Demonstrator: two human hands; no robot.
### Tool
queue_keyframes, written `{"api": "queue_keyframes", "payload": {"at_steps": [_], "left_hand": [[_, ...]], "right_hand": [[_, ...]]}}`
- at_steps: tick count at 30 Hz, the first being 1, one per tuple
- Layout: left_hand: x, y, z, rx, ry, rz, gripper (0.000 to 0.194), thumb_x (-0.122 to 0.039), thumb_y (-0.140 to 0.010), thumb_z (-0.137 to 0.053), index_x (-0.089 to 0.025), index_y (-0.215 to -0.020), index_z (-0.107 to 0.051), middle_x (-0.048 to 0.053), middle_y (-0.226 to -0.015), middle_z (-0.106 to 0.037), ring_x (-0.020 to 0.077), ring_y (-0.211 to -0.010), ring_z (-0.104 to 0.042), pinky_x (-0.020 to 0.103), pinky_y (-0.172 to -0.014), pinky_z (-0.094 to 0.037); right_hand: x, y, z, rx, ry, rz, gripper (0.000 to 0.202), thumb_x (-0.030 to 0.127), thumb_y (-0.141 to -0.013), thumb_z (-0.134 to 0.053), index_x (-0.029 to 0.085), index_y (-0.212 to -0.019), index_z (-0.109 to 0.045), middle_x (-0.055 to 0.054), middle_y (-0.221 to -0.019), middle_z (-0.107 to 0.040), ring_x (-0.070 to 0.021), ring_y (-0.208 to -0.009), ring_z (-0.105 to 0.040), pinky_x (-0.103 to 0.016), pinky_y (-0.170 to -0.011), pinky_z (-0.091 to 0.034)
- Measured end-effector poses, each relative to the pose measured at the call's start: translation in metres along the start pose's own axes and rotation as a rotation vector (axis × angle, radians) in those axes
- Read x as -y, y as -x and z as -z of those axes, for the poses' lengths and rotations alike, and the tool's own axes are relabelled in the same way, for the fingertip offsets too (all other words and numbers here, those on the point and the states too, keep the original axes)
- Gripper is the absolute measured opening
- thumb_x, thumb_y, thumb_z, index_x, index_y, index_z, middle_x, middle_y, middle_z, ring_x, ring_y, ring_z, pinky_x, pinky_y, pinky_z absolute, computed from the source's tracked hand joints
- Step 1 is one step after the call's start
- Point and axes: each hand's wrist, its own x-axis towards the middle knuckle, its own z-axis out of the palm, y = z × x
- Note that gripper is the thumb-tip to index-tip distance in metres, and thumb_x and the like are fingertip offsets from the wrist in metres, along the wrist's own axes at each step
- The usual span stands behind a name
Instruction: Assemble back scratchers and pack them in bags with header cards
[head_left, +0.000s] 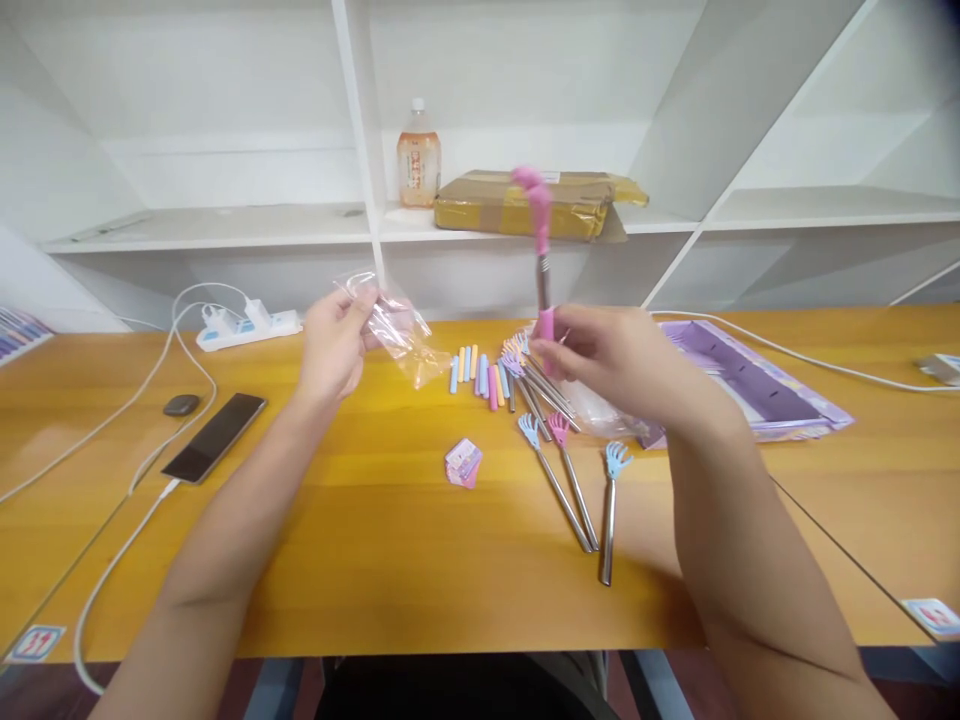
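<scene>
Pinched in my left hand [337,335] is a clear plastic bag [409,345], its lower end hanging over the table. My right hand [600,350] grips a pink back scratcher [543,265] by its lower pink end, upright with the clawed head at the top. Below that hand lie several more back scratchers [536,385] in a pile, with metal rods and hand-shaped heads. Nearer to me are a blue one [611,510] and two others [574,485]. Coloured handle sleeves [480,375] lie in a row, and small printed cards [463,462] are in front of them.
A purple box [757,385] sits at the right, plastic wrap [596,410] beside it. On the left are a phone [215,437], a dark mouse-like item [181,405], a power strip [251,330] and cables. The shelf holds a bottle [418,165] and a taped carton [517,205].
</scene>
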Motion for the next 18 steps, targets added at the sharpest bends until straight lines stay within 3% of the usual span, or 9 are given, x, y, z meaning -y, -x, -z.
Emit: {"api": "queue_keyframes", "payload": {"at_steps": [6,12,18], "left_hand": [[-0.005,-0.002,-0.004,-0.19,0.12,-0.022,0.02,-0.038,-0.101,-0.073,-0.025,-0.092,-0.061,0.003,-0.086,-0.079,0.0249,-0.1,-0.083,0.036,-0.084,-0.07],[-0.013,0.0,-0.004,-0.162,0.121,0.071,0.02,-0.038,-0.106,-0.064,-0.026,-0.092,-0.056,0.002,-0.085,-0.081,0.0229,-0.088,-0.084,0.032,-0.072,-0.069],[-0.017,0.002,-0.006,-0.112,0.144,0.1,0.025,-0.042,-0.106,-0.066,-0.023,-0.093,-0.056,0.007,-0.082,-0.081,0.0232,-0.076,-0.083,0.027,-0.059,-0.064]], "right_hand": [[0.026,0.012,-0.005,0.146,0.265,0.15,0.038,0.041,-0.11,-0.058,0.023,-0.076,-0.058,-0.003,-0.073,-0.068,-0.018,-0.062,-0.055,-0.035,-0.059,-0.031],[0.024,0.011,-0.012,0.252,0.3,0.131,0.03,0.037,-0.104,-0.071,0.022,-0.078,-0.067,-0.004,-0.084,-0.074,-0.0199,-0.071,-0.063,-0.035,-0.06,-0.029],[0.02,0.007,-0.014,0.224,0.292,0.123,0.031,0.039,-0.107,-0.065,0.022,-0.081,-0.067,-0.005,-0.088,-0.073,-0.0197,-0.074,-0.062,-0.035,-0.064,-0.033]]}}
